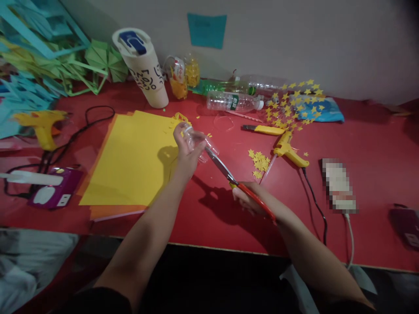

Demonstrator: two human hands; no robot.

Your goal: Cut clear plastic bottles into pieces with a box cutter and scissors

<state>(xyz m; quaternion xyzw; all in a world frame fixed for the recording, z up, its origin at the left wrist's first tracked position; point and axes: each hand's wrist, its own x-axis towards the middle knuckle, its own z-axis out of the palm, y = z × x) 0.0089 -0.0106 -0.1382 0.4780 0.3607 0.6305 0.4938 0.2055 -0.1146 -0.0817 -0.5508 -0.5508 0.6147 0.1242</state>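
My left hand (190, 150) is closed around a clear plastic bottle piece (212, 146), held above the red table beside the yellow paper. In my right hand (247, 198) is a pair of scissors (225, 171) with red handles. Their blades point up and left, with the tips at the cut edge of the plastic beside my left thumb. Whether the blades are biting into the plastic I cannot tell. Small yellow paper stars (260, 162) lie in a pile to the right of the scissors.
Yellow sheets (131, 161) lie left on the red table (209, 218). Glue guns (288, 150) (42, 126) with cords rest on both sides. A cutter knife (263, 130), a clear bottle (229, 101) and a white tumbler (144, 69) stand or lie behind. A phone (338, 185) is at right.
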